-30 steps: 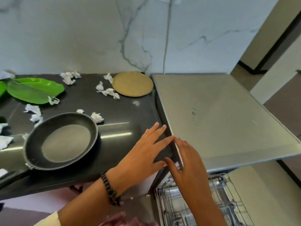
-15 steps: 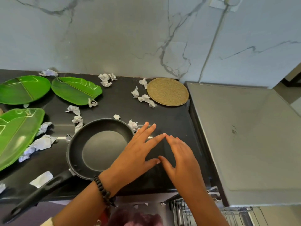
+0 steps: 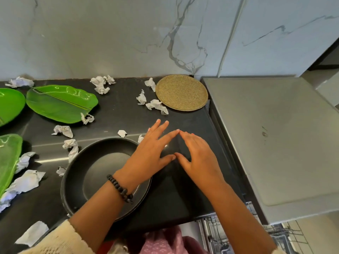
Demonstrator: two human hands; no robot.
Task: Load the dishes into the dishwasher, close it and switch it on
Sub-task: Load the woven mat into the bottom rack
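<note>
Black frying pan [image 3: 95,173], empty, upright on dark counter, lower centre-left of frame. Three green leaf-shaped plates: one [image 3: 60,103] flat at mid-left, two cut off by left edge [image 3: 9,105] [image 3: 8,158]. Dishwasher rack [image 3: 220,233], wire, bottom right w/ little visible.

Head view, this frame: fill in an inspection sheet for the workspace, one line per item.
Surface: dark glossy countertop, a grey steel unit top adjoining on the right.
Job's things: black frying pan near the front edge; green leaf-shaped plates on the left; wire dishwasher rack showing below the counter.
Clutter: crumpled paper scraps scattered across the counter; round woven mat at the back.
Hands: left hand and right hand both flat-fingered, holding nothing, index tips meeting; beaded bracelet on the left wrist.
Cables: nothing seen.
Surroundings: marble-veined wall.
</note>
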